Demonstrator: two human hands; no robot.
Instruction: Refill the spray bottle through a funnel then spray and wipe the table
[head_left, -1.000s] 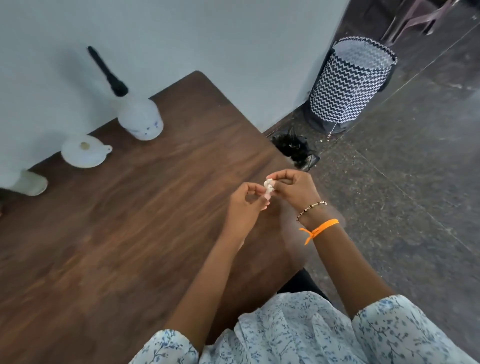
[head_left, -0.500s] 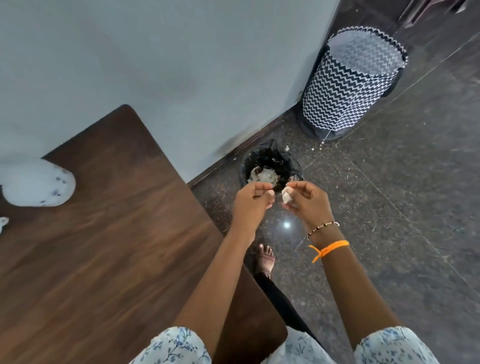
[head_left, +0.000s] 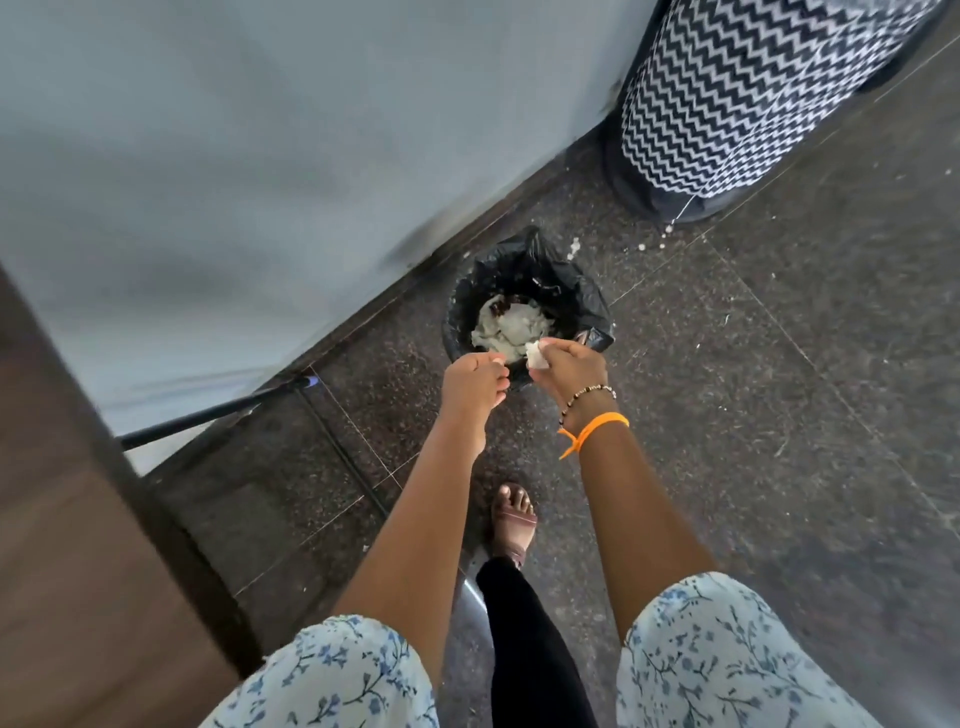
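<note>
My right hand (head_left: 569, 366) pinches a small crumpled white tissue wad (head_left: 536, 355) over the near rim of a small bin lined with a black bag (head_left: 582, 306). White crumpled paper (head_left: 506, 327) lies inside the bin. My left hand (head_left: 475, 384) hovers just to the left of the wad, fingers curled together, with nothing visible in it. Only a brown edge of the wooden table (head_left: 62, 545) shows at the far left. The spray bottle and funnel are out of view.
A black-and-white zigzag laundry basket (head_left: 737, 98) stands on the dark stone floor at the upper right. A grey wall (head_left: 234, 156) runs behind the bin. A dark pole (head_left: 208, 413) lies against the wall's base. My sandalled foot (head_left: 511, 522) is below my hands.
My view has swung from the table down to the floor. Both hands moved off the table edge to above the bin, the right still holding the tissue wad.
</note>
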